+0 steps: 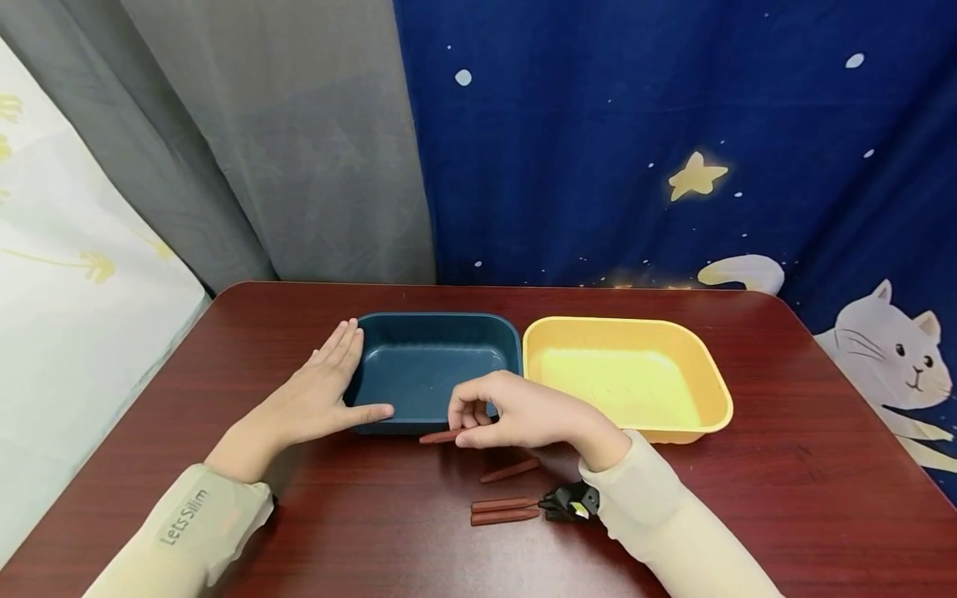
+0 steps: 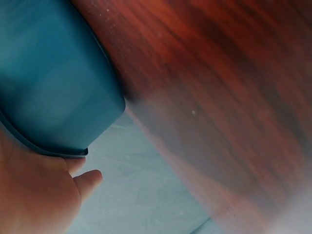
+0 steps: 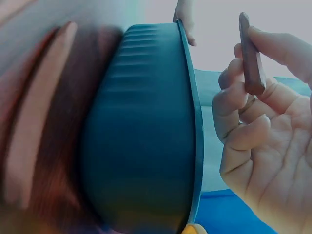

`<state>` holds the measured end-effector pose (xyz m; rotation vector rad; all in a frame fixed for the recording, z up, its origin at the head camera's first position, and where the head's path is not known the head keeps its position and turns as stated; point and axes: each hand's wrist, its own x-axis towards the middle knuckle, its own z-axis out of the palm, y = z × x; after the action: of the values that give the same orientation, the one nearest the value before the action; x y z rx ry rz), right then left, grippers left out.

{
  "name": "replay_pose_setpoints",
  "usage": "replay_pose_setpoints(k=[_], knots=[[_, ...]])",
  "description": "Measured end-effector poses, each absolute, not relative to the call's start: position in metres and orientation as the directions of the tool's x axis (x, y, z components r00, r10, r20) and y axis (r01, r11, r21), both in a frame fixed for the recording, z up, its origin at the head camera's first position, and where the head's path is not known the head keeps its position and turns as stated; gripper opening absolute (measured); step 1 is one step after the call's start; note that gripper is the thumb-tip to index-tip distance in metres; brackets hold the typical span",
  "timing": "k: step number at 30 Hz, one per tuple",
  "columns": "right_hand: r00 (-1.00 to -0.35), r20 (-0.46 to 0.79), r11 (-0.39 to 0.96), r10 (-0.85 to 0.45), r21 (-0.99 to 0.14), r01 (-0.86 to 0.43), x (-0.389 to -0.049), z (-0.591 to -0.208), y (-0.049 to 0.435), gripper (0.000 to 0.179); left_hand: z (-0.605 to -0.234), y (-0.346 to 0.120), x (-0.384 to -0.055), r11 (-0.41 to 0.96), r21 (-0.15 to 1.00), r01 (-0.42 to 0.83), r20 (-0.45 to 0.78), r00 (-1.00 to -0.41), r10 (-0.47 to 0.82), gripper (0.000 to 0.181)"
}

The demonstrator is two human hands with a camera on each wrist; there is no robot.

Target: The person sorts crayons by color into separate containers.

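Observation:
My right hand [image 1: 523, 411] pinches a short reddish-brown stick [image 1: 439, 437] between thumb and forefinger, at the front rim of the dark blue bin [image 1: 429, 370]. In the right wrist view this stick [image 3: 252, 73] has a flat-sided shape and the other fingers curl loosely below it. My left hand [image 1: 317, 399] rests at the bin's left end, fingers straight along the rim and thumb stretched over the front corner. On the table in front of the bin lie a slanted stick [image 1: 511, 471] and, closer to me, two sticks [image 1: 504, 517] side by side.
A yellow bin [image 1: 719, 384] stands right of the blue one, their rims close together. Both are on a dark red wooden table [image 1: 359, 531]. A black camera device [image 1: 570, 502] shows under my right wrist. Grey and blue curtains [image 1: 598, 149] hang behind the table.

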<state>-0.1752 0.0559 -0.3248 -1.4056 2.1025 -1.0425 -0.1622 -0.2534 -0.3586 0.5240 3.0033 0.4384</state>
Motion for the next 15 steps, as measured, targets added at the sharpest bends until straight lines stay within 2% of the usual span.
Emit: replay_pose_setpoints(k=[6,15], knots=[[-0.459,0.080,0.216,-0.885,-0.803,-0.556,-0.185,-0.324,0.048,0.004,-0.360,-0.253,-0.162,0.900,0.294,0.322,-0.011,-0.940,0.340,0.120],[-0.486,0.127,0.194,-0.865,-0.807,-0.557,-0.202,-0.331,0.031,0.005,-0.360,-0.254,-0.163,0.904,0.298,0.307,-0.025,-0.944,0.329,0.121]])
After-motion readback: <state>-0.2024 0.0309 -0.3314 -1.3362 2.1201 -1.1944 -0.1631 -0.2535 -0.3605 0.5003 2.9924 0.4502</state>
